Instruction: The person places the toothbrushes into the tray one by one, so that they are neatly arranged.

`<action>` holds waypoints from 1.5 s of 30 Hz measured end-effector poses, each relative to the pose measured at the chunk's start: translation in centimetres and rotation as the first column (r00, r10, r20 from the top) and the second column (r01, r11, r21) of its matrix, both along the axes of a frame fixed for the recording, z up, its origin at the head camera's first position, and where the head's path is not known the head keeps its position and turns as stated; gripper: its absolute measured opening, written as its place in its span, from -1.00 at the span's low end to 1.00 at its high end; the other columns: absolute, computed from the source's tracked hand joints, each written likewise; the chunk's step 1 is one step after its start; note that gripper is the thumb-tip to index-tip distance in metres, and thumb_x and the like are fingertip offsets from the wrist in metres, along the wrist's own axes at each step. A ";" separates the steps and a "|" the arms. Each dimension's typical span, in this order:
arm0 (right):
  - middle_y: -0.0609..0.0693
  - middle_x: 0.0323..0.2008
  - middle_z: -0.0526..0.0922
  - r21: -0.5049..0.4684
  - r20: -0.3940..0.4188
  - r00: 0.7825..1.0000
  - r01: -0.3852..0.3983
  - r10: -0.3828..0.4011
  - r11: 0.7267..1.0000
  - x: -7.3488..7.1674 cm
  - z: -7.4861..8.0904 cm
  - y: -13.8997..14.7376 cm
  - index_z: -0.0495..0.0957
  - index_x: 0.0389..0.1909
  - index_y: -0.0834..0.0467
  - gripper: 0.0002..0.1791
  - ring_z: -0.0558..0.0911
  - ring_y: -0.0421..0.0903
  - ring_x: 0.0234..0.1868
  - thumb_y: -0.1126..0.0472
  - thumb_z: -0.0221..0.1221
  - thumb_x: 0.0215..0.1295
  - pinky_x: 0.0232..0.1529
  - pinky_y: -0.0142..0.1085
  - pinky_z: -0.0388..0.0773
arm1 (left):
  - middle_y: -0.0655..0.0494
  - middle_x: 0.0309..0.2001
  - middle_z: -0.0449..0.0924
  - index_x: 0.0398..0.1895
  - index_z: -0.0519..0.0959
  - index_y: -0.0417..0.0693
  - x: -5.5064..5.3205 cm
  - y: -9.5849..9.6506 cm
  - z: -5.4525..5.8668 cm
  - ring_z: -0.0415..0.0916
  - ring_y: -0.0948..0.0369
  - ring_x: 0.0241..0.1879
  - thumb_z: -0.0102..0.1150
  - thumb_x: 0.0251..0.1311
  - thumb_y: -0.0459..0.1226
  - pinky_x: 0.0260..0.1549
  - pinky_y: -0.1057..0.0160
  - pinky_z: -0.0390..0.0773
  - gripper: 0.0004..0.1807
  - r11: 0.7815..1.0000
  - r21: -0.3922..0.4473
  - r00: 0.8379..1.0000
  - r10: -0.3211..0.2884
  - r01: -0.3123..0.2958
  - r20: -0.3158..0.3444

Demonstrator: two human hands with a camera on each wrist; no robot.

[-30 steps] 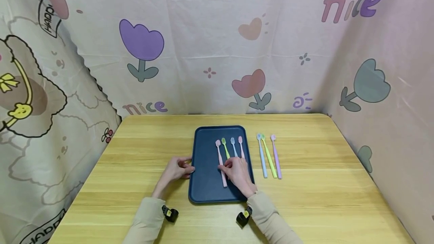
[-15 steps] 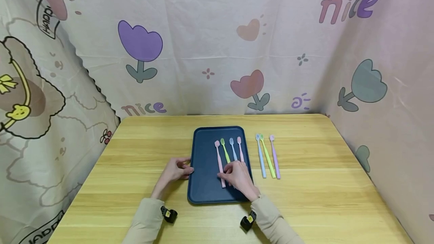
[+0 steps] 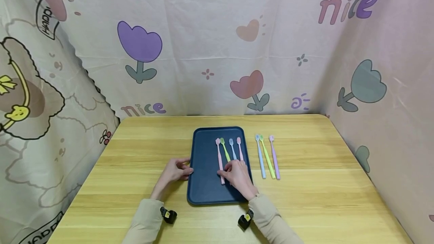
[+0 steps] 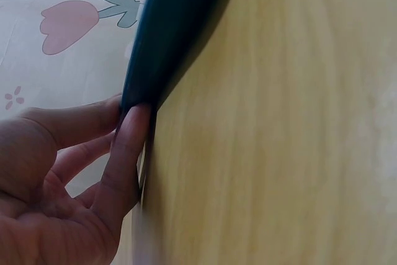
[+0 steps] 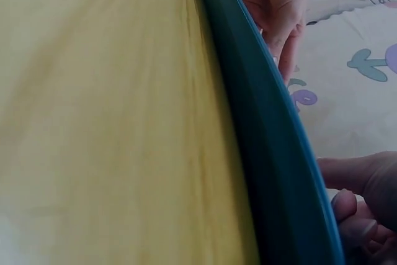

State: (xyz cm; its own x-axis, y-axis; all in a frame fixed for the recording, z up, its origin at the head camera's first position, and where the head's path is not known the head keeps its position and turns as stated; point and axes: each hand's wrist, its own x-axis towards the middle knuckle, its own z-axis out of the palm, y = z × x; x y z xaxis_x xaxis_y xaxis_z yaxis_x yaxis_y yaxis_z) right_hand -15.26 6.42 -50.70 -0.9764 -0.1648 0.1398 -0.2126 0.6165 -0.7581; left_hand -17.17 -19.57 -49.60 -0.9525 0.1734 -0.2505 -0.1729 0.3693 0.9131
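Wood tabletop below, I had the left hand pinching the tray and the right hand pinching the leftmost pink toothbrush over it, apparently mid-alignment; next move likely called for squaring it, then release.

Your toothbrushes smooth plastic-looking, your tray matt, your table smooth wood grain, your sleeves matt cloth, backdrop creased cloth
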 end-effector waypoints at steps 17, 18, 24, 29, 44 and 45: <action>-0.06 -0.77 0.59 -0.081 0.065 0.993 -0.094 0.099 0.992 0.2 0.0 0.8 0.73 -0.43 0.15 -0.88 0.43 -0.30 -0.86 0.19 0.37 0.26 -0.73 -0.39 0.49 | -0.05 -0.34 0.73 0.34 0.39 -0.45 0.0 0.0 0.2 0.65 0.29 -0.44 0.29 0.21 -0.48 -0.43 0.27 0.77 -0.39 1.000 -0.005 1.000 -0.003 0.003 0.007; -0.07 -0.77 0.59 -0.080 0.073 0.993 -0.086 0.092 0.993 0.1 0.0 0.8 0.73 -0.42 0.15 -0.88 0.43 -0.30 -0.86 0.19 0.37 0.25 -0.72 -0.39 0.50 | -0.05 -0.34 0.73 0.34 0.39 -0.45 0.0 0.0 0.2 0.65 0.29 -0.44 0.29 0.21 -0.48 -0.42 0.27 0.77 -0.39 1.000 -0.005 1.000 -0.004 0.004 0.006; -0.12 -0.77 0.59 -0.064 0.085 0.995 -0.047 0.052 0.997 0.1 -0.1 0.3 0.72 -0.38 0.16 -0.87 0.42 -0.31 -0.87 0.17 0.40 0.21 -0.74 -0.38 0.50 | -0.02 -0.36 0.73 0.34 0.40 -0.45 0.0 0.0 0.1 0.64 0.30 -0.45 0.29 0.21 -0.48 -0.43 0.27 0.77 -0.40 1.000 -0.006 1.000 -0.008 0.008 -0.001; -0.11 -0.78 0.58 -0.056 0.063 0.997 -0.045 0.048 0.997 0.2 -0.1 0.0 0.71 -0.38 0.18 -0.85 0.42 -0.30 -0.87 0.17 0.42 0.19 -0.77 -0.36 0.48 | -0.05 -0.35 0.73 0.34 0.39 -0.45 0.1 0.0 0.1 0.65 0.29 -0.44 0.30 0.21 -0.47 -0.42 0.26 0.77 -0.39 1.000 -0.002 1.000 -0.007 0.007 -0.001; -0.10 -0.76 0.61 -0.049 0.105 0.992 -0.067 0.072 0.997 0.4 0.3 0.7 0.73 -0.29 0.22 -0.79 0.44 -0.29 -0.86 0.13 0.40 0.22 -0.73 -0.38 0.48 | -0.09 -0.32 0.74 0.35 0.39 -0.43 0.1 0.0 0.0 0.66 0.29 -0.43 0.31 0.21 -0.46 -0.42 0.25 0.77 -0.38 1.000 -0.012 1.000 -0.016 0.016 -0.003; -0.10 -0.76 0.61 -0.050 0.107 0.992 -0.063 0.068 0.997 0.4 0.3 0.6 0.73 -0.30 0.21 -0.80 0.44 -0.30 -0.86 0.13 0.40 0.23 -0.74 -0.38 0.48 | -0.09 -0.32 0.74 0.35 0.39 -0.43 0.1 0.0 0.0 0.65 0.29 -0.43 0.31 0.21 -0.46 -0.42 0.25 0.77 -0.38 1.000 -0.012 1.000 -0.017 0.016 -0.002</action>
